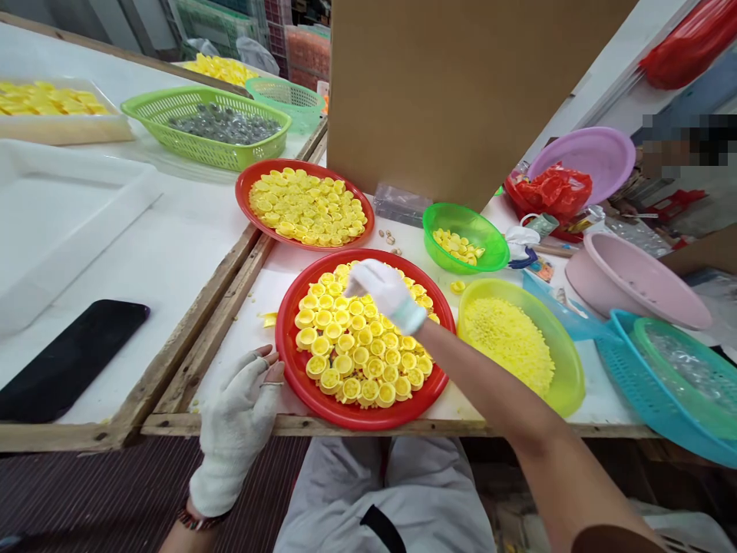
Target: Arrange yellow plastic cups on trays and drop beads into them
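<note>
Yellow cups [361, 355]: I see them brightly lit, almost glowing.
Right gloved hand [377, 288]: overexposed, fabric texture washed out for me.
Floor [132, 491]: dim at near left.
Blue basket [636, 388]: stretched by my wide lens, near right.
Far right: pixelated patch [691, 140].

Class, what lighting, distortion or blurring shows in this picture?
Head view: the gloved right hand looks almost washed out; the floor lies dark; the blue basket seems stretched near the edge; blocky pixelation masks part of the upper right.
</note>
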### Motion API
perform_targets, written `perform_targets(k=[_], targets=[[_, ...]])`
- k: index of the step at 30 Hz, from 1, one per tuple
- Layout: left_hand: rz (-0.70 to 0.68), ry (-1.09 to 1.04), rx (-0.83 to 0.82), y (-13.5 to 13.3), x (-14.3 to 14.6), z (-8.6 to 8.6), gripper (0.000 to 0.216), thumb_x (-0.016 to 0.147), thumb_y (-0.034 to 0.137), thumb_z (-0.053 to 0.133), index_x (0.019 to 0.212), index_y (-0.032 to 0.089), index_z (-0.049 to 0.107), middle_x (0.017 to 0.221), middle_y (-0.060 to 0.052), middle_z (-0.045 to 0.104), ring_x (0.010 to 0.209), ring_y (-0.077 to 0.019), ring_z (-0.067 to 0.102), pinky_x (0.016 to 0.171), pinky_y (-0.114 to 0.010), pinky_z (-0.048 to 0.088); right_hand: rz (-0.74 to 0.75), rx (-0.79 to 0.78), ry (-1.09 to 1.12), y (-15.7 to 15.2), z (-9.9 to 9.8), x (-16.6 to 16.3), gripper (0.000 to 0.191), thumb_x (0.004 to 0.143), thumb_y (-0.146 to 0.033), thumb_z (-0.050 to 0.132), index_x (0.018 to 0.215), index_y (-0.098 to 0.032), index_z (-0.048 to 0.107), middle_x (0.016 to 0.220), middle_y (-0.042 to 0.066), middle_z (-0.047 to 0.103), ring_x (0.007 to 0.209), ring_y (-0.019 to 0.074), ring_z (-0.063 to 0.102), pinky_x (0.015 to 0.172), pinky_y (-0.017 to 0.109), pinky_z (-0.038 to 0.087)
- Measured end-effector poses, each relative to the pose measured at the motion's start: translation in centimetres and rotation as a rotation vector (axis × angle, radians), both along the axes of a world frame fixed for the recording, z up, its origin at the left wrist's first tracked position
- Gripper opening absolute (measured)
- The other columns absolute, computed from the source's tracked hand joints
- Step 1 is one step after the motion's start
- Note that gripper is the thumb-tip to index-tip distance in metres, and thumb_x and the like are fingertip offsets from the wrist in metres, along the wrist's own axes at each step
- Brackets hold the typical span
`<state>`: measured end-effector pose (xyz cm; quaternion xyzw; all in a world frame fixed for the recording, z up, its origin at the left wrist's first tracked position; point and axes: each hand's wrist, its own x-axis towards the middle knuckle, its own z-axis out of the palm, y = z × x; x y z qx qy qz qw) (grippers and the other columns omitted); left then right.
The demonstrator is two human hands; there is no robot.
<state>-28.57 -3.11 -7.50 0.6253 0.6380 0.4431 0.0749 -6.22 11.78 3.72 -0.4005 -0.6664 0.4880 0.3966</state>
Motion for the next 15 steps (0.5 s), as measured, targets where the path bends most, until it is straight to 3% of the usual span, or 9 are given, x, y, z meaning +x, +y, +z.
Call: perform_targets(k=[4,6,8,10,12,15], targets=[[0.000,-0.004,0.000,0.1,0.1,0.1,0.026,0.096,0.040,0.058,0.108,0.021,0.071,0.122,-0.010,0.072,0.110,-0.0268,0.070,0.101,-0.043,0.055,-0.368,0.270,-0.374,-3.0,1.1,12.5,0.020,0.100,-0.032,0.049,0.091,-0.024,0.065,0.090,0.006,0.068,0.085,0.0174,0.064,0.086,0.036,0.049],[-0.002,-0.004,-0.011,0.0,0.3,0.1,0.027,0.096,0.041,0.057,0.109,0.021,0.070,0.122,-0.010,0.072,0.112,-0.0276,0.069,0.103,-0.045,0.054,-0.539,0.290,-0.624,-4.4,-0.2,18.3,0.012,0.097,-0.028,0.053,0.098,-0.025,0.065,0.103,0.011,0.067,0.099,0.0216,0.063,0.095,0.042,0.045],[0.003,-0.007,-0.025,0.0,0.4,0.2,0.029,0.096,0.041,0.057,0.111,0.021,0.070,0.124,-0.010,0.071,0.115,-0.0281,0.068,0.106,-0.046,0.052,-0.579,0.256,-0.786,-5.7,-2.4,22.4,0.015,0.089,-0.028,0.067,0.103,-0.026,0.066,0.111,0.016,0.064,0.109,0.0273,0.061,0.098,0.047,0.042],[0.010,-0.009,-0.048,0.2,0.3,0.5,0.030,0.097,0.041,0.055,0.114,0.021,0.069,0.128,-0.010,0.069,0.119,-0.0283,0.066,0.110,-0.047,0.050,-0.541,0.210,-0.811,-6.9,-4.6,24.2,0.020,0.083,-0.027,0.075,0.102,-0.027,0.068,0.106,0.016,0.062,0.102,0.0280,0.061,0.094,0.047,0.042],[0.021,0.021,-0.054,1.0,-0.2,0.8,0.032,0.097,0.040,0.053,0.117,0.020,0.068,0.133,-0.011,0.066,0.125,-0.0299,0.063,0.112,-0.048,0.048,-0.493,0.134,-0.730,-7.8,-6.1,24.4,0.010,0.083,-0.022,0.076,0.088,-0.028,0.068,0.092,0.011,0.059,0.086,0.0238,0.057,0.088,0.044,0.040],[0.005,0.119,-0.040,3.3,-1.6,1.2,0.039,0.097,0.037,0.048,0.124,0.014,0.064,0.139,-0.016,0.060,0.133,-0.0347,0.056,0.114,-0.052,0.047,-0.466,0.000,-0.602,-8.3,-6.3,23.8,0.028,0.083,-0.016,0.075,0.063,-0.026,0.058,0.072,0.006,0.053,0.068,0.0185,0.045,0.079,0.040,0.036]])
